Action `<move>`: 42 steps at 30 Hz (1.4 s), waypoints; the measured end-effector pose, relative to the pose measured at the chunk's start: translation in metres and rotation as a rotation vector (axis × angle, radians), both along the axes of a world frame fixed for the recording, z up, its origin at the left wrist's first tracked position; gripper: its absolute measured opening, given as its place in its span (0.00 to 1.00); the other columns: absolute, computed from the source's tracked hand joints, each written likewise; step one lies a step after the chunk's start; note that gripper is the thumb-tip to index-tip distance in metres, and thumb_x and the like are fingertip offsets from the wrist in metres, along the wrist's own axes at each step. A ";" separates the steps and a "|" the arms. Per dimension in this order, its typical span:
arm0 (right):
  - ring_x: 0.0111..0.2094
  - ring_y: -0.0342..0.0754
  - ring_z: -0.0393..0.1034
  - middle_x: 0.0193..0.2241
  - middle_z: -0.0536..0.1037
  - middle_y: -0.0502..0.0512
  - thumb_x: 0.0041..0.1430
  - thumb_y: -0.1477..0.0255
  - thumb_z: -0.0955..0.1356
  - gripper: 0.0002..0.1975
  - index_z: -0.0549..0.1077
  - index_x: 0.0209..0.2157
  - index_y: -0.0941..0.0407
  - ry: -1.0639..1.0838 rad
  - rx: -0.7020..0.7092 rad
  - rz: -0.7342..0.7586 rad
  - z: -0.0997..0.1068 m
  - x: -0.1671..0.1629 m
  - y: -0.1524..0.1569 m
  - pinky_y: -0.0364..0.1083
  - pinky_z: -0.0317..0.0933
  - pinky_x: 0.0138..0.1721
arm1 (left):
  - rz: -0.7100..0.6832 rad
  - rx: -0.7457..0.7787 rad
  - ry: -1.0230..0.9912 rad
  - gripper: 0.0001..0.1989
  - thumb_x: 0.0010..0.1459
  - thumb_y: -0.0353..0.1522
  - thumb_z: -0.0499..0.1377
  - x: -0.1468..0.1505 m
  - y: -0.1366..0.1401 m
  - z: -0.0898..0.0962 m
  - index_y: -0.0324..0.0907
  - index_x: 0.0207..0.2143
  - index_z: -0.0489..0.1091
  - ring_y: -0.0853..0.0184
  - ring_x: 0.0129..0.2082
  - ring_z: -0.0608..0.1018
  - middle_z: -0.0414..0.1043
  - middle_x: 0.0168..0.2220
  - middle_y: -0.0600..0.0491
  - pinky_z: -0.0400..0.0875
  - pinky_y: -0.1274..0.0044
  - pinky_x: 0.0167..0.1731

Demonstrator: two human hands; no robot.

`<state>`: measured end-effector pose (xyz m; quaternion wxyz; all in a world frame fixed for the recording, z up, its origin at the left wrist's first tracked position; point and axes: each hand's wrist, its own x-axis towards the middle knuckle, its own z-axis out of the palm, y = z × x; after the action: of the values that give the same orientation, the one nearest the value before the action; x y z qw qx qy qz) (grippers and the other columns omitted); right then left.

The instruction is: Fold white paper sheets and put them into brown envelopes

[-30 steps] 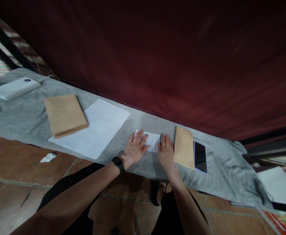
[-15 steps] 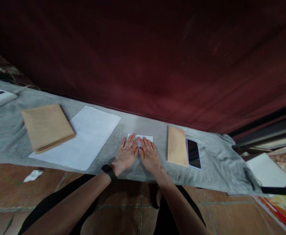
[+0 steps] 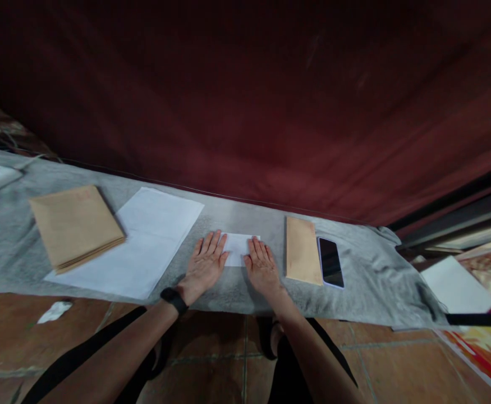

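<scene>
Paper point(image 3: 237, 247), small and white, lies on grey cloth point(image 3: 363, 275) in the head view. The left hand point(image 3: 205, 265) and right hand point(image 3: 264, 268), together over its middle a moment ago, now rest at opposite ends, apparently pressing it flat. Their fingers lie straight, slightly spread, gripping nothing; its middle shows uncovered.

You've got dk. red sheeting point(image 3: 245, 101) filling the upper frame, nearly blk. up top under dim light. Below it, your narrow table w/ gray cloth point(image 3: 371, 269) spans mid-frame; brn. tile floor point(image 3: 392, 370) w/ pale grout covers the bottom, dk. rail point(image 3: 459, 193) at R edge.
</scene>
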<state>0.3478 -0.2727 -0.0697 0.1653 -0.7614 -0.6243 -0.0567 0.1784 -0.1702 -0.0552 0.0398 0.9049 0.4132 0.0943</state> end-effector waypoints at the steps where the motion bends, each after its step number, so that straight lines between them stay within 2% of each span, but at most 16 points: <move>1: 0.70 0.54 0.52 0.69 0.59 0.63 0.74 0.67 0.56 0.27 0.56 0.70 0.61 0.005 0.001 -0.005 0.001 0.001 -0.001 0.57 0.50 0.68 | 0.002 0.005 0.002 0.29 0.71 0.39 0.41 -0.002 0.001 0.000 0.39 0.70 0.54 0.56 0.73 0.52 0.52 0.72 0.45 0.47 0.58 0.70; 8: 0.69 0.55 0.55 0.69 0.60 0.64 0.73 0.68 0.56 0.27 0.57 0.69 0.61 0.059 0.000 -0.045 0.004 0.011 -0.005 0.58 0.49 0.68 | 0.026 0.000 0.018 0.29 0.71 0.38 0.41 -0.004 0.002 0.005 0.37 0.70 0.56 0.54 0.72 0.54 0.51 0.72 0.43 0.48 0.57 0.69; 11: 0.66 0.57 0.58 0.67 0.64 0.66 0.72 0.69 0.57 0.27 0.60 0.68 0.63 0.102 -0.012 -0.090 0.009 0.014 -0.002 0.59 0.52 0.66 | 0.025 0.011 0.027 0.29 0.71 0.38 0.41 -0.004 0.002 0.005 0.36 0.70 0.56 0.53 0.72 0.54 0.51 0.72 0.43 0.47 0.57 0.69; 15: 0.57 0.61 0.68 0.58 0.73 0.71 0.69 0.70 0.60 0.26 0.64 0.65 0.63 0.173 -0.021 -0.211 0.021 0.012 0.005 0.58 0.62 0.57 | 0.033 0.016 0.040 0.29 0.70 0.38 0.41 -0.003 0.002 0.004 0.37 0.70 0.55 0.53 0.72 0.54 0.50 0.72 0.42 0.48 0.56 0.69; 19: 0.46 0.58 0.76 0.51 0.76 0.70 0.67 0.70 0.62 0.25 0.65 0.63 0.63 0.299 -0.047 -0.326 0.029 0.008 0.009 0.51 0.68 0.47 | 0.031 0.032 0.051 0.29 0.71 0.38 0.42 -0.003 0.002 0.004 0.37 0.70 0.55 0.53 0.72 0.55 0.51 0.72 0.43 0.48 0.56 0.68; 21: 0.44 0.57 0.77 0.48 0.78 0.67 0.65 0.70 0.64 0.24 0.69 0.60 0.61 0.408 -0.053 -0.381 0.031 0.010 0.012 0.50 0.68 0.45 | 0.031 0.041 0.055 0.29 0.71 0.38 0.42 -0.003 0.003 0.004 0.37 0.70 0.56 0.52 0.71 0.56 0.52 0.71 0.43 0.49 0.56 0.68; 23: 0.43 0.57 0.77 0.43 0.80 0.64 0.61 0.71 0.66 0.20 0.74 0.54 0.58 0.626 -0.017 -0.412 0.032 0.015 0.016 0.50 0.67 0.44 | 0.032 0.048 0.048 0.29 0.70 0.38 0.42 -0.003 0.003 0.005 0.37 0.69 0.57 0.52 0.71 0.57 0.54 0.71 0.42 0.50 0.56 0.68; 27: 0.33 0.53 0.75 0.28 0.79 0.53 0.54 0.67 0.69 0.10 0.79 0.35 0.56 1.063 0.069 -0.355 0.037 0.028 0.027 0.46 0.66 0.35 | 0.018 0.091 -0.047 0.29 0.70 0.39 0.43 -0.001 0.003 0.011 0.35 0.67 0.59 0.50 0.72 0.55 0.55 0.70 0.39 0.48 0.55 0.68; 30: 0.27 0.48 0.72 0.26 0.78 0.50 0.54 0.59 0.68 0.15 0.78 0.34 0.56 1.185 0.114 -0.296 0.047 0.031 0.031 0.43 0.63 0.27 | -0.121 0.112 -0.149 0.34 0.69 0.47 0.47 0.006 -0.004 0.021 0.33 0.68 0.56 0.51 0.72 0.53 0.51 0.71 0.37 0.48 0.58 0.70; 33: 0.28 0.46 0.71 0.28 0.79 0.50 0.52 0.56 0.70 0.17 0.77 0.36 0.55 1.400 0.244 -0.200 0.059 0.024 0.030 0.41 0.62 0.26 | -0.214 0.091 -0.223 0.41 0.65 0.52 0.50 0.016 -0.017 0.029 0.33 0.70 0.53 0.52 0.72 0.55 0.52 0.71 0.37 0.51 0.58 0.69; 36: 0.29 0.45 0.71 0.29 0.79 0.51 0.51 0.55 0.73 0.20 0.78 0.38 0.56 1.611 0.320 -0.039 0.067 0.016 0.028 0.42 0.64 0.29 | -0.159 -0.001 -0.346 0.33 0.69 0.46 0.46 0.026 -0.022 0.037 0.35 0.68 0.56 0.53 0.69 0.61 0.58 0.69 0.38 0.56 0.59 0.67; 38: 0.31 0.46 0.72 0.32 0.80 0.54 0.55 0.52 0.71 0.23 0.78 0.42 0.57 1.653 0.325 0.006 0.068 0.015 0.029 0.43 0.67 0.32 | -0.089 -0.159 -0.516 0.29 0.71 0.44 0.42 0.033 -0.019 0.043 0.37 0.65 0.62 0.54 0.66 0.67 0.65 0.65 0.40 0.60 0.60 0.65; 40: 0.34 0.47 0.74 0.36 0.81 0.56 0.56 0.50 0.69 0.25 0.77 0.44 0.57 1.625 0.352 -0.079 0.065 0.018 0.030 0.44 0.68 0.35 | 0.012 -0.411 -0.766 0.30 0.71 0.47 0.41 0.038 -0.014 0.046 0.38 0.61 0.68 0.54 0.61 0.72 0.72 0.60 0.41 0.65 0.62 0.62; 42: 0.37 0.49 0.75 0.40 0.82 0.57 0.55 0.51 0.70 0.24 0.76 0.44 0.56 1.585 0.367 -0.232 0.059 0.020 0.031 0.44 0.69 0.35 | 0.115 -0.688 -1.027 0.32 0.70 0.51 0.43 0.043 -0.011 0.046 0.38 0.58 0.69 0.55 0.57 0.76 0.76 0.56 0.42 0.70 0.63 0.57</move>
<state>0.3683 -0.2418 -0.0108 0.6723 -0.5958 -0.2205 0.3799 0.2218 -0.1814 -0.0093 0.5178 0.6556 0.3962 0.3810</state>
